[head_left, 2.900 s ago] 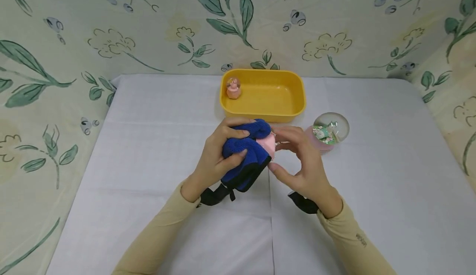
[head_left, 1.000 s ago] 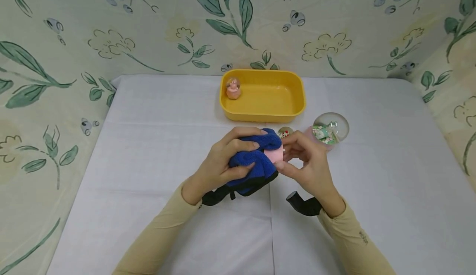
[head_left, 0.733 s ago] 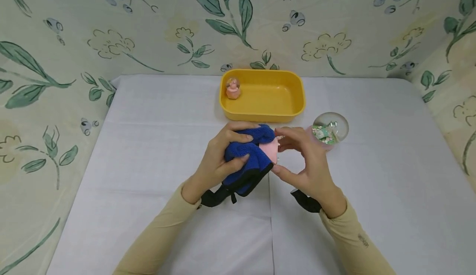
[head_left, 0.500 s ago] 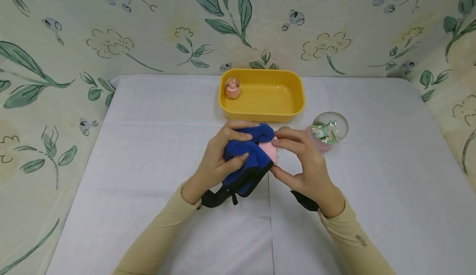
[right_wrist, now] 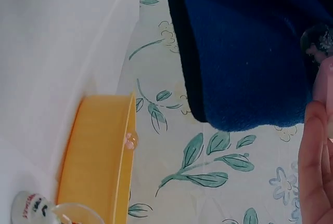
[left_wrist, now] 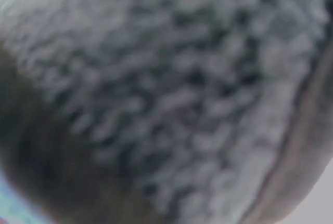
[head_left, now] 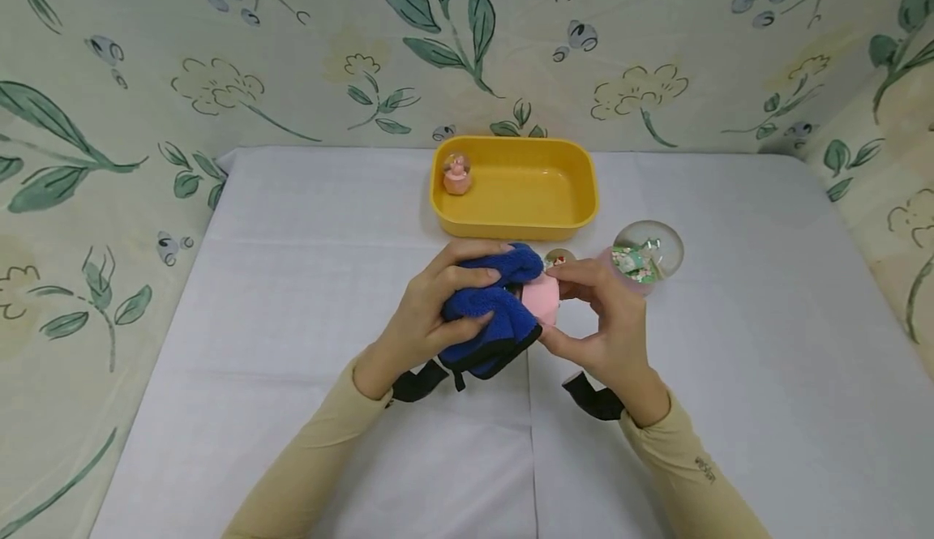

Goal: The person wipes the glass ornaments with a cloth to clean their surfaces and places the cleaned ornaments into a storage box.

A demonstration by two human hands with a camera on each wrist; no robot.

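Observation:
My left hand (head_left: 430, 308) grips a bunched blue towel (head_left: 492, 320) with black edging, wrapped round one end of a small snow globe. My right hand (head_left: 613, 324) pinches the globe's pink base (head_left: 541, 299), which sticks out of the towel's right side. In the right wrist view, part of its clear dome (right_wrist: 318, 42) shows against the dark blue cloth, above the fingers (right_wrist: 315, 161). Blurred cloth (left_wrist: 171, 89) fills most of the left wrist view, where details cannot be made out.
A yellow bin (head_left: 516, 227) stands behind the hands, with a small pink snow globe (head_left: 457, 176) in its left end. Right of the hands is a larger snow globe (head_left: 645, 255). Another small globe (head_left: 559, 258) shows partly behind the right fingers. White cloth (head_left: 306, 280) covers the table.
The pink base has turned and shows more of itself outside the towel. My right fingers have shifted on it. The small globe behind them is back in sight after being hidden.

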